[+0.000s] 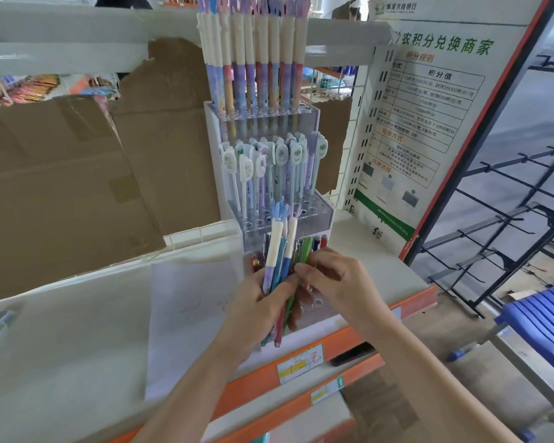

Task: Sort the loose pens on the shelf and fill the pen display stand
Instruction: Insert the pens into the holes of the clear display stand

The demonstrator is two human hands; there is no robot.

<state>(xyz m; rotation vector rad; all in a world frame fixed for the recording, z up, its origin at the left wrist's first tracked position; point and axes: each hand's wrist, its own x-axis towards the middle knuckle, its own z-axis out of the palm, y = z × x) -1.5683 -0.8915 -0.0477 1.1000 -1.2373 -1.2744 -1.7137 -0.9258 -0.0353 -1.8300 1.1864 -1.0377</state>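
Several loose pens in mixed colours, blue, purple, green and pink with cream grips (277, 266), stand as a fanned bundle in the left hand (253, 302), directly in front of the lowest tier of the clear acrylic three-tier pen display stand (320, 215), which sits on the white shelf with an orange front edge (406, 282). What could go wrong, as I judge it: the bundle is splayed and gripped only around its middle, so drawing one pen out could loosen the others and let them slide down onto the white sheet of paper (186, 314) or off the shelf edge; a careless reach could also knock the flat-topped pens (263, 161) already standing in the middle tier. The left hand's fingers are curled round the bundle, thumb across the front. The right hand (336, 282) meets the bundle from the side, its thumb and forefinger closed in a pinch on what seems to be one pen near the green ones, other fingers bent loosely behind. Empty holes still show in the lower tiers, so filling is unfinished.
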